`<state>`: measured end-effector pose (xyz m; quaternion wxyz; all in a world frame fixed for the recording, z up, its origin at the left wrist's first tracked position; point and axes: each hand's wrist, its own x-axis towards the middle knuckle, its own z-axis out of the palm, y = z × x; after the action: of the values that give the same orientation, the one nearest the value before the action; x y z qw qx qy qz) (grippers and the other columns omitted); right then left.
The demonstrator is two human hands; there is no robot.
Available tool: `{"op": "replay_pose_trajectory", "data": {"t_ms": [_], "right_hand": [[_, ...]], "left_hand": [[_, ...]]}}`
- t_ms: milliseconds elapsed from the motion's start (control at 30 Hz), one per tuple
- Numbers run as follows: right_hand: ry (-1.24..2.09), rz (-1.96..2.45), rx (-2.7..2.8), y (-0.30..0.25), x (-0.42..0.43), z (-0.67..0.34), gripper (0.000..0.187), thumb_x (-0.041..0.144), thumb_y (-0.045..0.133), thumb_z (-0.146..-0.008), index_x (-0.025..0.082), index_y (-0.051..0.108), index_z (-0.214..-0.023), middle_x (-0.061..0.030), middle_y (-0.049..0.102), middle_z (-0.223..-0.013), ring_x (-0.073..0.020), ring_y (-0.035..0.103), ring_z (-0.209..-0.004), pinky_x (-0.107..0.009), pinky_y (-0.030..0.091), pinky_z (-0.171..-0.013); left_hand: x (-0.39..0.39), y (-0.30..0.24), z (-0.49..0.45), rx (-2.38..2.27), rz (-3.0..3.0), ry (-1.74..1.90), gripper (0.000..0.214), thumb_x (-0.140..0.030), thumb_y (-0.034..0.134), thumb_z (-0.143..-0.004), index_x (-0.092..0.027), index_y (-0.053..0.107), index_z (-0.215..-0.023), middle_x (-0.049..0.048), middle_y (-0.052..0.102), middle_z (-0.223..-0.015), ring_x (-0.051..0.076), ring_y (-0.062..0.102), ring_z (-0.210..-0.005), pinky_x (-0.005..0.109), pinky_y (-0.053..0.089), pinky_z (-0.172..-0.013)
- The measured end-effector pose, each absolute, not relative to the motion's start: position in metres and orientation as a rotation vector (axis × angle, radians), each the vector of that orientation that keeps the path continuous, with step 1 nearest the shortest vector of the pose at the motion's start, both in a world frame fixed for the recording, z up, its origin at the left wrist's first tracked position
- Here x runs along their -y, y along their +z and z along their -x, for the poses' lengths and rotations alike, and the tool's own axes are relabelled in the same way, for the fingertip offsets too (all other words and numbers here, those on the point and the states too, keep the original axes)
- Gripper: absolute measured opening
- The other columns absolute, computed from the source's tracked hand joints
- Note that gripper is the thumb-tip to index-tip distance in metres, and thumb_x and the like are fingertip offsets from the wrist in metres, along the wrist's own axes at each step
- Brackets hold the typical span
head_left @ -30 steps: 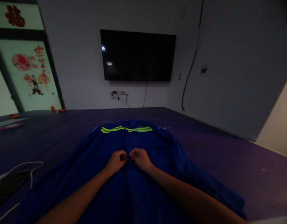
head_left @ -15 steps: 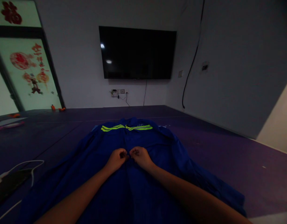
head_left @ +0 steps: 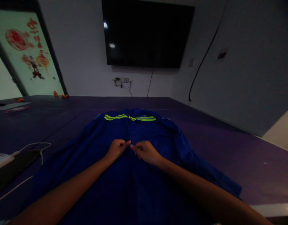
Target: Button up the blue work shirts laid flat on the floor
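A blue work jacket [head_left: 158, 134] with yellow-green reflective stripes near its far end lies spread on a dark purple surface [head_left: 228, 147]. Both my hands meet at the jacket's centre line. My left hand [head_left: 117, 149] is closed in a pinch on the fabric at the front opening. My right hand [head_left: 146, 152] is likewise closed, pinching the fabric just right of it. The fingertips nearly touch. What exactly sits between the fingers is too dark to make out.
A white charger with a cable [head_left: 29, 147] and a dark flat device [head_left: 12, 167] lie at the left edge. A black TV [head_left: 146, 34] hangs on the far wall above a socket. A window with red decorations [head_left: 24, 53] is at the left.
The view has tilted down and moved closer. My hands stay together on the jacket's centre line, a little farther up the garment.
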<state>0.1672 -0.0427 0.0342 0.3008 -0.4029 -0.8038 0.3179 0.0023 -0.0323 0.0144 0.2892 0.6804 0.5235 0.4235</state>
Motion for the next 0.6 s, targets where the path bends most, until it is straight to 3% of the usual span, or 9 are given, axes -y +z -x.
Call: {"op": "replay_pose_trajectory", "data": {"t_ms": [67, 167, 367, 600], "right_hand": [[0.857, 1.073, 2.206, 0.035, 0.051, -0.172, 0.048, 0.05, 0.039, -0.082, 0.015, 0.05, -0.052, 0.0022, 0.047, -0.043, -0.0062, 0.042, -0.038, -0.018, 0.028, -0.04], [0.79, 1.097, 2.345, 0.035, 0.062, -0.178, 0.052, 0.056, 0.039, -0.08, 0.014, 0.048, -0.049, 0.0021, 0.046, -0.044, -0.0058, 0.04, -0.04, -0.019, 0.024, -0.04], [0.657, 1.246, 2.463, 0.036, 0.076, -0.181, 0.053, 0.062, 0.048, -0.071, 0.014, 0.048, -0.048, 0.0031, 0.043, -0.044, -0.0053, 0.037, -0.04, -0.02, 0.019, -0.04], [0.783, 1.222, 2.411, 0.035, 0.07, -0.186, 0.028, 0.026, 0.052, -0.07, 0.015, 0.041, -0.047, 0.0058, 0.035, -0.043, -0.005, 0.033, -0.04, -0.02, 0.018, -0.04]], "left_hand": [[0.046, 0.016, -0.004, -1.34, -1.8, 0.976, 0.05, -0.054, 0.043, -0.071, -0.017, 0.034, -0.039, -0.0058, 0.027, -0.037, 0.007, 0.025, -0.04, 0.021, 0.018, -0.042], [0.065, 0.019, -0.005, -1.234, -1.778, 0.858, 0.04, -0.04, 0.039, -0.074, -0.015, 0.046, -0.044, -0.0043, 0.035, -0.039, 0.008, 0.031, -0.042, 0.021, 0.022, -0.043], [0.078, 0.027, -0.003, -1.127, -1.85, 0.823, 0.022, -0.018, 0.042, -0.067, -0.014, 0.063, -0.072, -0.0006, 0.055, -0.063, 0.011, 0.047, -0.059, 0.02, 0.035, -0.053], [0.089, 0.036, -0.005, -1.055, -2.206, 0.771, 0.019, -0.012, 0.055, -0.066, -0.016, 0.065, -0.082, 0.0021, 0.059, -0.082, 0.011, 0.052, -0.07, 0.021, 0.04, -0.062]]}}
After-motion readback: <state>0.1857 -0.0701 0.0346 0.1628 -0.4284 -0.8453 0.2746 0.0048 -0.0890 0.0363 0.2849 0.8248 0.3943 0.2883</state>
